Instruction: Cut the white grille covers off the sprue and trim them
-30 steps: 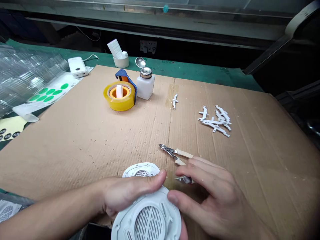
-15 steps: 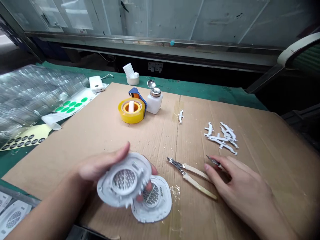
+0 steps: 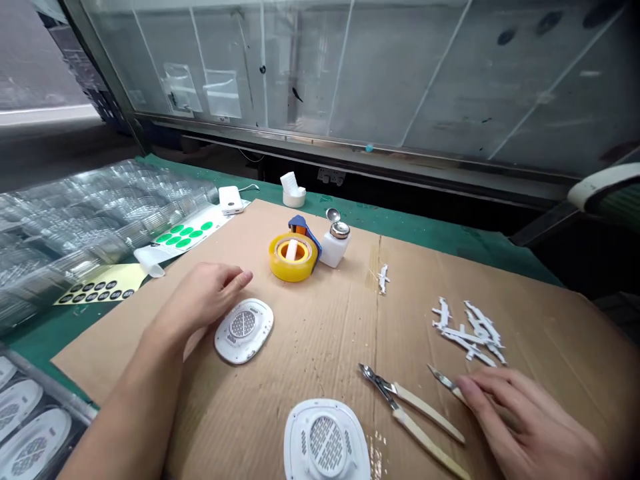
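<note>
My left hand rests beside a white oval cover with a slotted round grille on the cardboard. Its fingers are loosely curved, partly hidden, with the thumb stretched out and no visible object in them. At the bottom edge lies a second white grille cover, cut off by the frame. My right hand grips a slim craft knife, its pointed metal tip facing left. Just left of that hand, nippers with cream handles lie on the cardboard with their handles spread.
White plastic scraps lie beyond my right hand, one more scrap farther left. A yellow tape roll and white dispenser bottle stand behind. Clear plastic packaging and sticker sheets are left; more covers sit lower left.
My left hand has set the cover it held down on the cardboard at the left and let go. The view has tilted up. My right hand still has the knife.
</note>
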`<state>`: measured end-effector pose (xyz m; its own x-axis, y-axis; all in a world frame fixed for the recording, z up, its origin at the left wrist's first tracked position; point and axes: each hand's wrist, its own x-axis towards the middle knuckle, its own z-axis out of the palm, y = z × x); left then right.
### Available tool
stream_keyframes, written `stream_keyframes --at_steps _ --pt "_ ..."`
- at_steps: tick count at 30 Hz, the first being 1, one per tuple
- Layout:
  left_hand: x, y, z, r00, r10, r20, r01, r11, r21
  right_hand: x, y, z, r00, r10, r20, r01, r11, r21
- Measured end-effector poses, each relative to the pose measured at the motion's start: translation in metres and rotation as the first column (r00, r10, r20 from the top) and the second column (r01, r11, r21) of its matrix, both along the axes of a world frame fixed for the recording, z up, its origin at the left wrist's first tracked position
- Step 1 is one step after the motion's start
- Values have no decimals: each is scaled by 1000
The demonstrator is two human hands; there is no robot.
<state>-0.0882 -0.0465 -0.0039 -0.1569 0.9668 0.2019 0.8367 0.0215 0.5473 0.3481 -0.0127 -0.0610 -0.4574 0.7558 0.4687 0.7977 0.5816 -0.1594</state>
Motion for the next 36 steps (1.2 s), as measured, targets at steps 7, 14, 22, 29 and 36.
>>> stream_keyframes --at_steps 7,14,22,29,36 --pt "62 -10 -9 946 -322 -23 308 878 366 -111 34 75 867 478 139 -475 878 -60" --pt "74 -3 -34 901 -430 -55 398 770 499 -268 118 95 749 495 441 -499 859 -116" --pt "70 7 -38 916 -401 6 335 775 535 -278 151 86 691 506 515 -513 846 -143" --pt "65 7 -36 929 -370 17 309 798 518 -217 152 120 881 382 278 -365 924 -112" --pt "66 5 -34 936 -351 -13 320 837 444 -158 132 111 924 375 -76 -383 901 -203"
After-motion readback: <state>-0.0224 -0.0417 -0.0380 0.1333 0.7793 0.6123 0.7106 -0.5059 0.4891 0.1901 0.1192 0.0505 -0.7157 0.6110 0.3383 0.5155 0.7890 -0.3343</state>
